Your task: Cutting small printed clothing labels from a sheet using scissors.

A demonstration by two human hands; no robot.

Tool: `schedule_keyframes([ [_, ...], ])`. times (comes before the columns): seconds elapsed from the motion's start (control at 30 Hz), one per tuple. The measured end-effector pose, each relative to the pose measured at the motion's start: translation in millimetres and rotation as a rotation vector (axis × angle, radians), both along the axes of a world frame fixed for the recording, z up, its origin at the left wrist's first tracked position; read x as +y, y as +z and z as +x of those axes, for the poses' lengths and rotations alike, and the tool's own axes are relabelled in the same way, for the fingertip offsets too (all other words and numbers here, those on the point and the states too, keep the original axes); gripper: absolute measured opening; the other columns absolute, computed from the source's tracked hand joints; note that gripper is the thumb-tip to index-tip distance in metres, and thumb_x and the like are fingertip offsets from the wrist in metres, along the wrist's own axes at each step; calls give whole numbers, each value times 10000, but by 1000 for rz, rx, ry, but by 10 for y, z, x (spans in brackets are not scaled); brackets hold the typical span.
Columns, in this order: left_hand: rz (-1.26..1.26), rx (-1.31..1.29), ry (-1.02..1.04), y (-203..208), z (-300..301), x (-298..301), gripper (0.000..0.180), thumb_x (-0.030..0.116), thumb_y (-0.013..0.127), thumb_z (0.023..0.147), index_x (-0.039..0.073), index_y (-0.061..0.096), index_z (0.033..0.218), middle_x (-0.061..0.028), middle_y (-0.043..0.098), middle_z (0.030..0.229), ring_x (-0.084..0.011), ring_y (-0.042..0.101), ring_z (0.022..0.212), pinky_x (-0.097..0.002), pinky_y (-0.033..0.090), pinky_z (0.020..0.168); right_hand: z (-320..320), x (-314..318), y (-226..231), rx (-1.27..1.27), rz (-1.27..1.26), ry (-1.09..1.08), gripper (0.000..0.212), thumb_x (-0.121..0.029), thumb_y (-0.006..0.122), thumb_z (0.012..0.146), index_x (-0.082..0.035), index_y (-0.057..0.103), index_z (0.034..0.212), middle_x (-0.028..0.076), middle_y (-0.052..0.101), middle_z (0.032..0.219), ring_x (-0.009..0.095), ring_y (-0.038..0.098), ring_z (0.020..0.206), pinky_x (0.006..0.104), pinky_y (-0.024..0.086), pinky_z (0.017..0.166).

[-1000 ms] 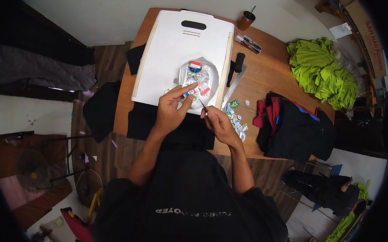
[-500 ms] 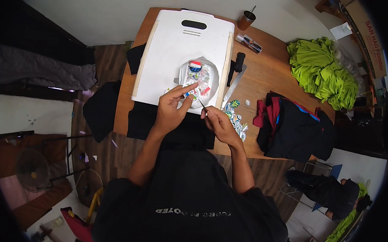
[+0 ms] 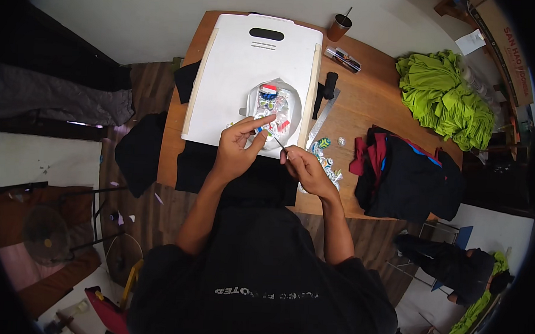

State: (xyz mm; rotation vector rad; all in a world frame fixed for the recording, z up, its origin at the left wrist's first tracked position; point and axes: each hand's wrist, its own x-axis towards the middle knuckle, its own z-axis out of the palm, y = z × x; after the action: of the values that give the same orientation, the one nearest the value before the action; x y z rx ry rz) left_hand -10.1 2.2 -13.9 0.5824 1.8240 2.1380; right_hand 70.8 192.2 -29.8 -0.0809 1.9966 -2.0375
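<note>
Okay, right hand [image 3: 308,172] first: fingertips pinched narrow on a thin dark tool [image 3: 280,144], its tip angled up and leftward, toward small glossy printed pieces [image 3: 269,93]. Left hand [image 3: 235,149]: index stretched out, thumb tip a bit apart from it, both right over those pieces; from where I stand, can't tell whether anything is gripped there. The pieces sit in a rounded white hollow [image 3: 297,104] at the near part of a white board [image 3: 223,81]; top one is red, white and blue. Board lies on the wooden table [image 3: 368,106], slot at its far end, black cloth [image 3: 237,171] along the near edge. More printed pieces [image 3: 324,160] are heaped just right of the board, partly behind the right hand, metal ruler [image 3: 324,117] beyond them. Farther right, dark folded garments [image 3: 407,176]; behind those, a lime-green cloth pile [image 3: 440,100]. Brown cup [image 3: 340,30] near the wall, thin stick in it. Another person [image 3: 454,265] off right, in dark clothes
</note>
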Motion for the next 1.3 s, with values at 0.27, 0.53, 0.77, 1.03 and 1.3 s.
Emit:
schedule_keyframes([
  [0.27,42,-48,38,23,9,21,317,-65,560,922,-90,572,1238,-82,599,1028,-90,563,955,-207,458,841,27,-55,-8,-14,-12,-41,331,-274,368,1053,-28,549,926,-40,363,605,51,332,553,226,285,513],
  [0.53,48,-51,27,18,17,4,321,-67,557,922,-88,570,1243,-73,592,1026,-81,556,944,-196,447,829,38,-104,16,-13,-35,-53,341,-287,362,1054,-26,542,928,-39,360,600,55,327,546,229,285,509],
  [0.77,21,-42,9,-17,12,-8,322,-70,556,920,-85,573,1241,-69,588,1013,-80,554,938,-196,446,825,29,-96,14,-25,-41,-46,344,-290,358,1054,-28,541,926,-36,358,601,57,328,551,229,287,514],
  [1.03,37,-58,27,-6,0,8,324,-57,569,910,-42,603,1232,-59,594,1010,-80,538,924,-206,441,825,22,-81,6,-37,-50,-40,345,-288,353,1055,-31,543,928,-36,364,604,57,332,555,226,291,517],
  [1.3,39,-50,17,-5,9,2,328,-58,569,910,-48,596,1237,-65,595,1021,-84,542,935,-211,444,833,28,-96,21,-30,-56,-48,346,-292,356,1054,-31,543,925,-34,370,604,57,337,556,226,292,514],
])
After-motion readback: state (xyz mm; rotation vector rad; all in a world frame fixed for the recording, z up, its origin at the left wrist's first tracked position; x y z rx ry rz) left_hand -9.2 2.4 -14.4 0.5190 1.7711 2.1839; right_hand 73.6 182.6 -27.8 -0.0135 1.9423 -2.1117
